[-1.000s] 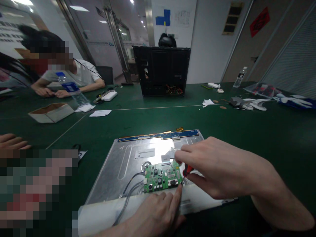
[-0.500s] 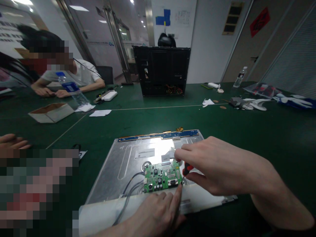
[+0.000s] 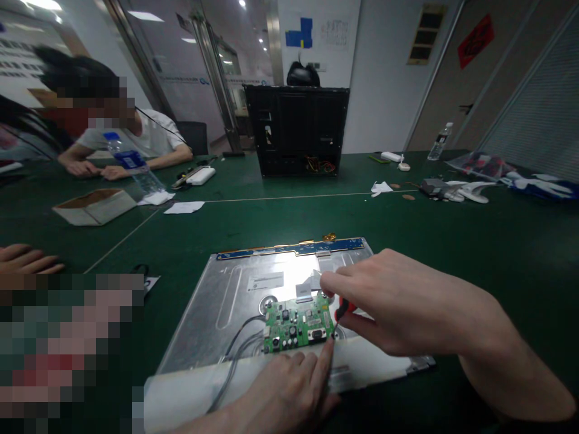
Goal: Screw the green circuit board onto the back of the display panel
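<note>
A green circuit board lies on the silver metal back of a display panel. My right hand is closed round a red and black screwdriver, most of it hidden by the fingers. Its thin shaft slants down to the board's near right corner. There the index finger of my left hand is stretched out, its tip touching the corner beside the screwdriver tip. The other left fingers are bent over the white sheet along the panel's near edge. Grey cables run from the board's left side.
A black monitor housing stands upright across the green table. To the left are an open box, a tilted water bottle and a seated person. Another person's hand rests at the left edge. Gloves lie at right.
My hands, the screwdriver and the board look almost unmoved. The other person's hand at the left edge has shifted slightly to the right.
</note>
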Demonstrator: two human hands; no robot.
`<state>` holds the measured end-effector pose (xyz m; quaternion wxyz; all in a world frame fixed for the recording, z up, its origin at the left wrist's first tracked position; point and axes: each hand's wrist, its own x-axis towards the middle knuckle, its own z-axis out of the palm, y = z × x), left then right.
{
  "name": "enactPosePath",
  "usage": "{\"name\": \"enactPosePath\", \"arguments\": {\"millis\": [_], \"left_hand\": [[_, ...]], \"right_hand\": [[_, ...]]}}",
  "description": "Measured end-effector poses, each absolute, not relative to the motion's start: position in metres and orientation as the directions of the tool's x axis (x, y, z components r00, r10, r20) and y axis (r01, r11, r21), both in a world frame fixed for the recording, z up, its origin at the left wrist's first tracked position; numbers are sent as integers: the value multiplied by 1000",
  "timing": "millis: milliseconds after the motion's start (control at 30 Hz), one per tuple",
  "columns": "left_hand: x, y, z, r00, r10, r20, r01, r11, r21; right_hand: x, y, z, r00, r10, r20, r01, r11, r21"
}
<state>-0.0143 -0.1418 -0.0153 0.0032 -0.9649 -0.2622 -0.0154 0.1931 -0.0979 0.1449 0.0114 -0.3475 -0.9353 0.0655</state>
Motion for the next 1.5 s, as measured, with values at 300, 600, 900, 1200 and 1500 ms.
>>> {"name": "enactPosePath", "arguments": {"millis": [300,600,900,1200,1500], "left_hand": [[-13,-142,-15,863,506,-12,506,-862,21],[-15,-143,-21,863,505,34,504,-863,21],[-15,-141,-16,863,504,-16,504,-863,32],[-15,-142,-18,868,493,53,490,-870,57],[-13,-142,-15,866,499,-13,499,-866,18]], "right_hand": [[193,-99,144,-759,651,-3,647,754,-108],[194,-97,143,-753,657,-19,654,745,-130],[193,-98,142,-772,635,4,631,768,-111],[194,-99,144,-781,624,-26,621,770,-144],[193,-97,141,-758,653,1,648,752,-118]]}}
